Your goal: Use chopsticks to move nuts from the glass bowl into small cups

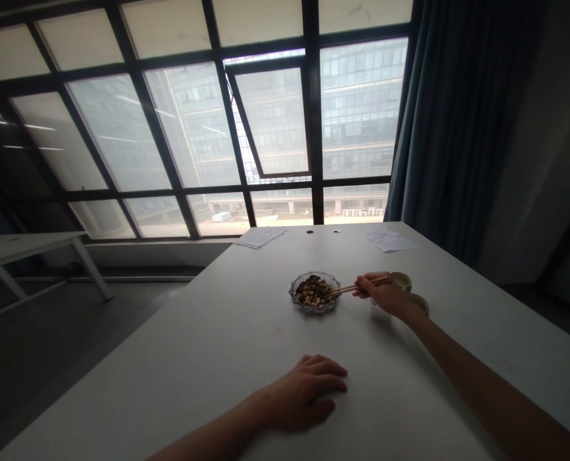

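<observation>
My right hand (379, 292) is closed around a pair of wooden chopsticks (349, 289). Their tips reach into a clear glass bowl (319, 310) with a scalloped rim, among a mix of pale and dark nuts or beans (311, 291) too small to name surely. Behind and beside that hand stand two small greenish bowls, one farther back (402, 280) and one nearer (419, 303), both partly hidden by the hand and wrist. Palm down on the white table, my left hand (308, 392) lies in front of the glass bowl with its fingers stretched out, holding nothing.
The white table (208, 358) runs away toward a large window wall (275, 121). Paper sheets lie at its far left (260, 238) and loose papers at its far right (391, 241). A second table (30, 246) stands at left; a dark blue curtain (438, 141) hangs at right.
</observation>
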Motion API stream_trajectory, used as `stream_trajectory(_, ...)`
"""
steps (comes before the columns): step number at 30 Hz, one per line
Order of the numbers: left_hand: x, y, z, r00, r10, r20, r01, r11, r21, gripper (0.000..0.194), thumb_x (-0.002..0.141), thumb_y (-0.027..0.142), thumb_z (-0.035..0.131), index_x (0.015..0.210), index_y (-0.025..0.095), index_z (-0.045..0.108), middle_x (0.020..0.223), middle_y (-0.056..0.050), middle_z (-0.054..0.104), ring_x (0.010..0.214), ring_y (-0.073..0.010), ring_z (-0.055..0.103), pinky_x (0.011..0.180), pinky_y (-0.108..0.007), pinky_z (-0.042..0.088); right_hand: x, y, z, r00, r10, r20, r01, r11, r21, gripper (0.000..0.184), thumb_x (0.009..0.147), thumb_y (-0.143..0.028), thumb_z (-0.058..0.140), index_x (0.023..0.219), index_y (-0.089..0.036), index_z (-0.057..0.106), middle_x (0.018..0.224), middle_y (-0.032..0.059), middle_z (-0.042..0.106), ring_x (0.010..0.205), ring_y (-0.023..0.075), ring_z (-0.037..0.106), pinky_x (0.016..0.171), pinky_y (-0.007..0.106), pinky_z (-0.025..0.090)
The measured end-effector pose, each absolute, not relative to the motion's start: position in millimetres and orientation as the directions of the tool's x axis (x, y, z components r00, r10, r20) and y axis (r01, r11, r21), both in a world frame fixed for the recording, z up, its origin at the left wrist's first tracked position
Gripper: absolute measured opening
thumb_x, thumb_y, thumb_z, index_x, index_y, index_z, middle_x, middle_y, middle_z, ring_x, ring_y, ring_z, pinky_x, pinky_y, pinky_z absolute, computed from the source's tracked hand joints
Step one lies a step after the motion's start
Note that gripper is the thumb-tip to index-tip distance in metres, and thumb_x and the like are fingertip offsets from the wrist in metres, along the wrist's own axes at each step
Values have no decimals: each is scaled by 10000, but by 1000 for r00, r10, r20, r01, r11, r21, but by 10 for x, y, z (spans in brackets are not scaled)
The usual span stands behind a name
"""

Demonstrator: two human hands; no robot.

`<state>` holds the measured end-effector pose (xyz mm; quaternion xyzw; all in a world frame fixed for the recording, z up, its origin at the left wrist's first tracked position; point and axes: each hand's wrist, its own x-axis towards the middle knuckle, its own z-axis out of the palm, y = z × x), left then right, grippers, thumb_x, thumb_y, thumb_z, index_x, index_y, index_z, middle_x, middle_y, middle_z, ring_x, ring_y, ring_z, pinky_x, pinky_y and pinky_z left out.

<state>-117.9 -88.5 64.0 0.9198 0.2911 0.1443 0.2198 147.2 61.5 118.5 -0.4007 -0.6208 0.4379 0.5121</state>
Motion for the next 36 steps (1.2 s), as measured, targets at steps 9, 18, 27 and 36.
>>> stream_trajectory(9,-1177,-889,623,787,603,133,477,-731,488,426,911,251,642,1328,329,599,1451,-39,586,1353,-274,512,1172,-441,340,1390,593,1050,-210,913,350,74,372,-925,460,811,-610,760,782,-151,764,760,121,785,704,255,782,654,311,649)
stream_trajectory(18,-1180,-888,609,785,602,143,468,-729,498,445,894,233,658,1325,327,602,1451,-34,587,1346,-269,517,1170,-440,342,1316,676,833,-147,918,369,18,376,-927,550,809,-672,731,796,-123,773,803,140,789,714,261,785,691,334,659)
stream_trajectory(27,-1179,-891,629,785,605,136,470,-723,506,437,900,253,648,1328,326,602,1453,-41,587,1346,-280,515,1168,-457,347,1423,586,1123,4,951,311,-3,311,-951,426,790,-591,800,727,-172,758,797,135,790,678,288,787,648,347,687)
stream_trajectory(36,-1178,-894,631,777,620,115,490,-708,509,451,891,246,653,1330,337,597,1457,-34,583,1363,-279,501,1177,-450,337,1449,589,1148,-85,942,325,62,330,-942,426,764,-589,815,724,-169,754,712,117,775,671,283,781,587,324,657)
